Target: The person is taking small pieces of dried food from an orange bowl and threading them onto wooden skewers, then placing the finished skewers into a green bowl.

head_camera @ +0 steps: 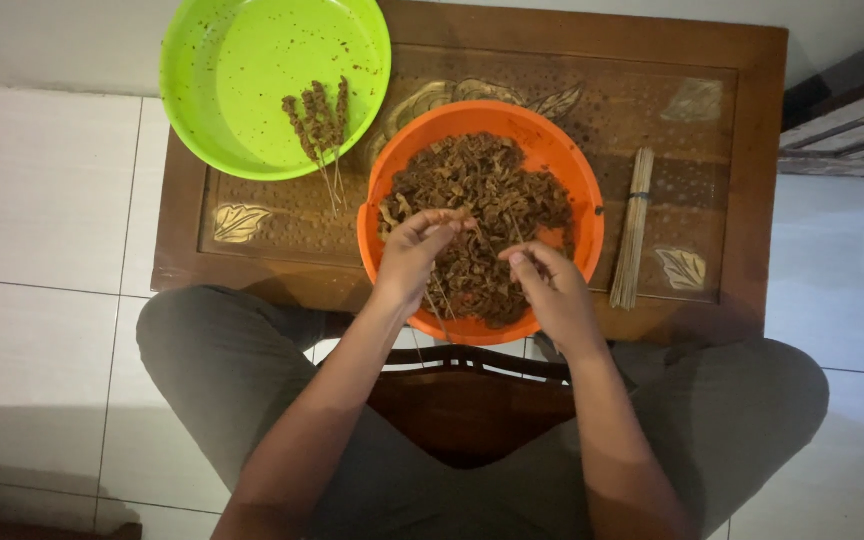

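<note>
An orange bowl [562, 160] full of brown meat pieces [492, 190] sits on a low carved wooden table [752, 120]. Both hands hover over its near side. My left hand [414, 250] pinches a thin bamboo skewer [439, 305] that slants down toward me, fingers closed near a meat piece. My right hand [550, 285] has its fingers curled over the meat, holding a small brown piece at the fingertips. A green bowl [242, 70] at the far left holds several filled skewers [319, 125].
A tied bundle of bare bamboo skewers [634, 230] lies on the table to the right of the orange bowl. My knees in grey trousers flank a dark wooden stool [472, 400]. White floor tiles surround the table; dark furniture stands at the far right.
</note>
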